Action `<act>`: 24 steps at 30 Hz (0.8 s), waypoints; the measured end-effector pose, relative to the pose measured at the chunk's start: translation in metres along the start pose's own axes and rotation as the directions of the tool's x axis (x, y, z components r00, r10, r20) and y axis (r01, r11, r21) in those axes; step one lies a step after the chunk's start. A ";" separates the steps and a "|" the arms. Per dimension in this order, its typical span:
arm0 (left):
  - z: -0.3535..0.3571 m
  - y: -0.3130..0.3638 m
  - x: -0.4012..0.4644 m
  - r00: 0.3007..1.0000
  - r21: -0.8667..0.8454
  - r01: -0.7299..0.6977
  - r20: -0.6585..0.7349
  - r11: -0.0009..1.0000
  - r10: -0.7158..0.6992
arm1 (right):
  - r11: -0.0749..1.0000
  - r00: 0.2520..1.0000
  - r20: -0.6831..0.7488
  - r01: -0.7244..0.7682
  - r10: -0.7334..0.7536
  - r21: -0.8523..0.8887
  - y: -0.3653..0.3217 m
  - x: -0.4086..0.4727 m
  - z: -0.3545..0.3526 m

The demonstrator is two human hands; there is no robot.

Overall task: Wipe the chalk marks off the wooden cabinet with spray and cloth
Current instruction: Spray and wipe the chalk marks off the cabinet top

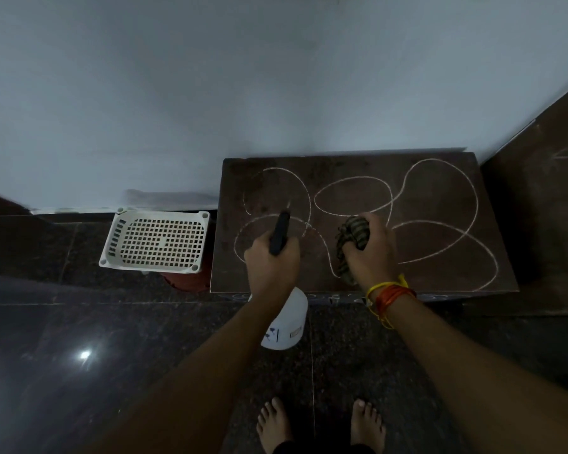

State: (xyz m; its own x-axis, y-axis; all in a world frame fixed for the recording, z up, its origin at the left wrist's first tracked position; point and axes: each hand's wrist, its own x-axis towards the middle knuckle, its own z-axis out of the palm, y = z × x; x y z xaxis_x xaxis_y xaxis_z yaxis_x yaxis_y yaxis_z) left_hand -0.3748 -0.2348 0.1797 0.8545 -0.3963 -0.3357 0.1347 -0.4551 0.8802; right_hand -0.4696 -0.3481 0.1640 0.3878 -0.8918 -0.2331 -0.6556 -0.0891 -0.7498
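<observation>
The spray bottle [284, 317] is held w/ its long axis running roughly toward/away from the viewer: black nozzle [280, 232] pointed fwd and slightly down at the cabinet [440, 240] top, white body hanging below the wrist, over the front edge and the floor [79, 339]. The nozzle tip sits above the left-side loops of the chalk marks [440, 221], which are seen as white looping lines across most of the dark top, left to right. The left hand [271, 265] is wrapped round the bottle's head, fingers curled under; whether the trigger is squeezed cannot be told. Left arm is stretched fwd from bottom centre, wrist about level w/ the cabinet's front edge. The cloth [353, 237], striped green/dark, is bunched in the right hand [371, 250], fingers closed over it, w/ a tail hanging toward the front edge; it is held at the top's middle, over a chalk line. Right wrist carries orange/yellow threads [391, 296]. A white perforated basket [156, 239] is seen just left of the cabinet, by the wall [210, 77]. Bare feet [274, 424] are visible at the bottom.
</observation>
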 end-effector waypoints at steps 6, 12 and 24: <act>-0.024 -0.005 0.016 0.997 -0.012 0.023 -0.067 1.000 -0.024 | 0.997 0.997 0.019 0.075 -0.075 -0.005 -0.013 -0.001 0.018; -0.063 -0.026 0.022 0.993 0.024 0.058 -0.106 0.998 -0.055 | 0.997 0.996 0.035 0.077 -0.076 -0.006 -0.030 -0.007 0.038; -0.120 -0.105 -0.019 0.981 0.088 0.180 -0.086 0.980 -0.173 | 0.994 0.996 0.044 0.078 -0.075 -0.073 -0.051 -0.022 0.083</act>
State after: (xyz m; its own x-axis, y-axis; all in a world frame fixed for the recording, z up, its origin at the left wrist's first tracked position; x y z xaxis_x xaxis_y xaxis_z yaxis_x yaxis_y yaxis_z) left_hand -0.3455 -0.0838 0.1337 0.8582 -0.2420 -0.4526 0.2419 -0.5870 0.7726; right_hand -0.3911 -0.2869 0.1561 0.4641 -0.8623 -0.2028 -0.6688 -0.1909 -0.7186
